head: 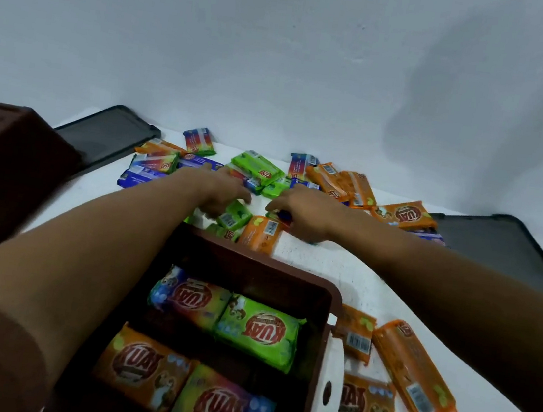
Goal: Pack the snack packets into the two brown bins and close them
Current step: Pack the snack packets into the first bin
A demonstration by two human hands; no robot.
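Observation:
An open brown bin (257,267) stands in front of me with several Kuat snack packets laid inside, among them a green one (258,333). Beyond its far rim lies a heap of loose orange, green and blue packets (257,169). Both my arms reach over the bin into that heap. My left hand (221,192) curls its fingers round a small green packet (235,216). My right hand (307,212) grips a blue packet (284,214), which is mostly hidden under the palm. A second brown bin (9,167) stands at the left edge.
Two dark lids lie flat on the white table, one at the back left (110,136) and one at the right (506,247). Three orange packets (414,370) lie to the right of the near bin, beside its white latch (329,386). A pale wall rises behind.

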